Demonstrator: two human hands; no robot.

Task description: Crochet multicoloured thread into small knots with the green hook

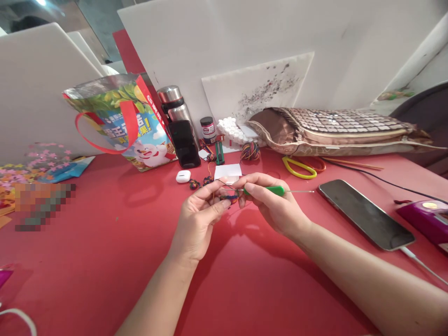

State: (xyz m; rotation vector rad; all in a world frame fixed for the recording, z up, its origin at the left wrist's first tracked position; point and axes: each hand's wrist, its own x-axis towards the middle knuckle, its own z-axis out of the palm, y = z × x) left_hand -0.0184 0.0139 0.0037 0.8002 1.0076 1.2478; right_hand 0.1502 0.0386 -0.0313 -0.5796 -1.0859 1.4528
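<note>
- Crochet work (231, 198), multicoloured, sits pinched in the fingers (217, 209) of the left hand (196, 221), above the surface (115, 252).
- Right hand (275, 205) grasps a green-handled crochet hook (276, 191), wrists angled inward.
- Room stretches left of the left forearm (159, 294); smartphone (366, 213) borders the right forearm (371, 270).

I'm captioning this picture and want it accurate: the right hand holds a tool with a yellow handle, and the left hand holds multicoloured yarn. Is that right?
Not quite: the head view shows that the tool in the right hand has a green handle, not a yellow one. The left hand does hold multicoloured yarn.
</note>
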